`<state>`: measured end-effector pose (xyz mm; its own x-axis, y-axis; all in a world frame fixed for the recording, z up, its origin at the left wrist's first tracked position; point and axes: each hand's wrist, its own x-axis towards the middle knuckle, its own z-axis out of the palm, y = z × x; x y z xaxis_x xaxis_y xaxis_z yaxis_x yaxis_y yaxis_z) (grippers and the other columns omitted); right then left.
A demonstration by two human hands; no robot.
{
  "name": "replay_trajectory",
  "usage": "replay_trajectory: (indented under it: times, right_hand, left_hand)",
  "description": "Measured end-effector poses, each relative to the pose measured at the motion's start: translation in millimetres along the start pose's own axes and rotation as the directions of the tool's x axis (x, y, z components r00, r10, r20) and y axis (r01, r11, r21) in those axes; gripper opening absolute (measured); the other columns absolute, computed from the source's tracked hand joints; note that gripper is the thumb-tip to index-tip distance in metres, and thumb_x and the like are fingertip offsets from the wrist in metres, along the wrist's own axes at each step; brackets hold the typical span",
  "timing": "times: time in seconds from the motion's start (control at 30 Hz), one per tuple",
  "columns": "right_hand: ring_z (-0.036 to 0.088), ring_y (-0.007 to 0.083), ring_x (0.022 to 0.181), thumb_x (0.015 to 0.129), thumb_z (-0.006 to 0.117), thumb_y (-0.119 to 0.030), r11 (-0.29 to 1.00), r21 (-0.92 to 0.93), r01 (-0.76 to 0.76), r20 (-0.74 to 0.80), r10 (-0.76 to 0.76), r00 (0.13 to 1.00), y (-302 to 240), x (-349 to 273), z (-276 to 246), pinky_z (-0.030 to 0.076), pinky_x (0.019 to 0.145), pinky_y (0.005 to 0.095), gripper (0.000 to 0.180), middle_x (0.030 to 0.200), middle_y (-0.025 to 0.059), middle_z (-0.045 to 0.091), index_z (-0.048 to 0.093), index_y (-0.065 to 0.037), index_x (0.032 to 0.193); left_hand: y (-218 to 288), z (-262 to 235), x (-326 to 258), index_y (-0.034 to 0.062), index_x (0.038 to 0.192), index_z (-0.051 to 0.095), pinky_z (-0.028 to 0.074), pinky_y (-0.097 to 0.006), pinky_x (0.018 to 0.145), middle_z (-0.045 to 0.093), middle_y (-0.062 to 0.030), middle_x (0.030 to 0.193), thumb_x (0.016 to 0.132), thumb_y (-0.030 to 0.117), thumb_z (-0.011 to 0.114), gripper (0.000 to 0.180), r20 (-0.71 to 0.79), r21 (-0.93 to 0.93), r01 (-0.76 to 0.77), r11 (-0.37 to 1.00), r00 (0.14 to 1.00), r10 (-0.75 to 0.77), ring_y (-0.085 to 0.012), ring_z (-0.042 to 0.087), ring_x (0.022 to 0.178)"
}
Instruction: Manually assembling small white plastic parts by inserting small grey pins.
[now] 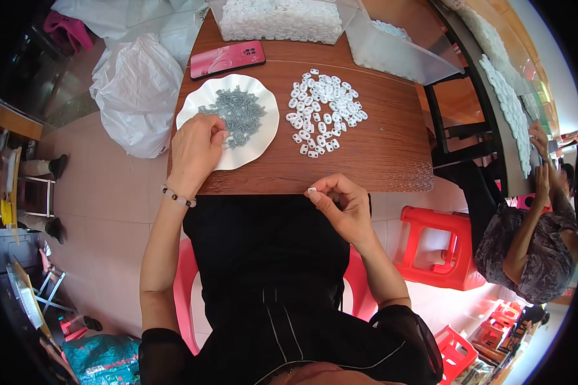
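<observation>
Holding left hand (pixel 201 146) narrow at 8 o'clock of the grey pieces (pixel 243 114) on the scalloped white plate (pixel 270 125), itself sitting at 9 o'clock on the worktop (pixel 385 154); can't tell whether gripping one. Pinching a small white piece (pixel 312 190) in right hand (pixel 347 208), thumb against finger, at 6 o'clock by the near edge. Seeing loose white two-hole pieces (pixel 327 118) lying slightly toward 3 o'clock from centre, pink phone (pixel 228 59) resting at 10 o'clock.
</observation>
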<state>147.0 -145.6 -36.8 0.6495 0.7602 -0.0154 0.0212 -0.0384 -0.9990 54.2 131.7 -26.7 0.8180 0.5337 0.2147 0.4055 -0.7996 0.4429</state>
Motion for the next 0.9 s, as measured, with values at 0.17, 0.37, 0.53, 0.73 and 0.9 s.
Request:
replay_trajectory:
  times: [0.17, 0.37, 0.53, 0.73, 0.9]
  right_hand:
    - [0.058, 0.0055, 0.08, 0.089, 0.065, -0.004, 1.0, -0.006, -0.008, 0.006, 0.008, 1.0, -0.3, 0.0, 3.1, 0.046, 0.072, 0.0196, 0.008, 0.087, 0.002, 0.065, 0.062, 0.0, 0.095]
    - [0.057, 0.0049, 0.076, 0.09, 0.063, -0.006, 1.0, 0.018, 0.021, 0.019, -0.022, 1.0, -0.1, 0.5, 7.0, 0.046, 0.067, 0.0195, 0.007, 0.085, 0.0021, 0.065, 0.061, -0.001, 0.095]
    - [0.057, 0.0047, 0.075, 0.09, 0.063, -0.006, 0.999, -0.005, 0.039, 0.042, -0.039, 0.998, -4.7, 12.4, 10.7, 0.047, 0.067, 0.0197, 0.009, 0.084, 0.0013, 0.064, 0.062, -0.001, 0.097]
    - [0.058, 0.0049, 0.074, 0.089, 0.06, -0.005, 0.973, -0.188, 0.132, 0.117, -0.111, 0.987, -33.3, 58.9, 26.1, 0.046, 0.066, 0.0197, 0.015, 0.082, 0.0015, 0.065, 0.064, 0.001, 0.102]
    - [0.059, 0.0051, 0.074, 0.089, 0.059, -0.009, 0.979, -0.14, 0.151, 0.172, -0.126, 0.977, -42.7, 97.8, 57.5, 0.047, 0.063, 0.0201, 0.015, 0.079, 0.0012, 0.066, 0.067, 0.001, 0.098]
  left_hand:
    - [-9.3, 0.7, 2.9, -0.003, 0.098, 0.066, 0.05, -0.029, 0.064, 0.069, -0.0116, 0.079, 0.082, 0.006, 0.065, 0.018, 0.016, -0.318, 0.096, 0.943, 0.995, -0.096, -0.0149, 0.064, 0.069]
    - [-17.0, 5.6, 5.0, -0.0057, 0.105, 0.063, 0.05, -0.022, 0.066, 0.069, -0.0077, 0.085, 0.088, 0.003, 0.061, 0.019, 0.014, -0.634, 0.128, 0.763, 0.988, -0.154, -0.0095, 0.063, 0.073]
    - [-9.3, -4.3, 5.8, -0.0047, 0.11, 0.062, 0.051, -0.021, 0.068, 0.07, -0.0095, 0.091, 0.09, 0.007, 0.063, 0.024, 0.129, -0.801, 0.233, 0.551, 0.967, -0.222, -0.0091, 0.063, 0.075]
    - [-1.2, -11.4, -3.4, -0.0017, 0.114, 0.061, 0.05, -0.019, 0.07, 0.07, -0.0103, 0.097, 0.089, 0.013, 0.066, 0.029, 0.192, -0.902, 0.273, 0.335, 0.948, -0.254, -0.0086, 0.063, 0.077]
    - [19.1, -17.3, -14.3, -0.0012, 0.114, 0.061, 0.049, -0.021, 0.071, 0.07, -0.011, 0.1, 0.089, 0.014, 0.066, 0.03, 0.117, -0.941, 0.186, 0.282, 0.963, -0.243, -0.0092, 0.063, 0.082]
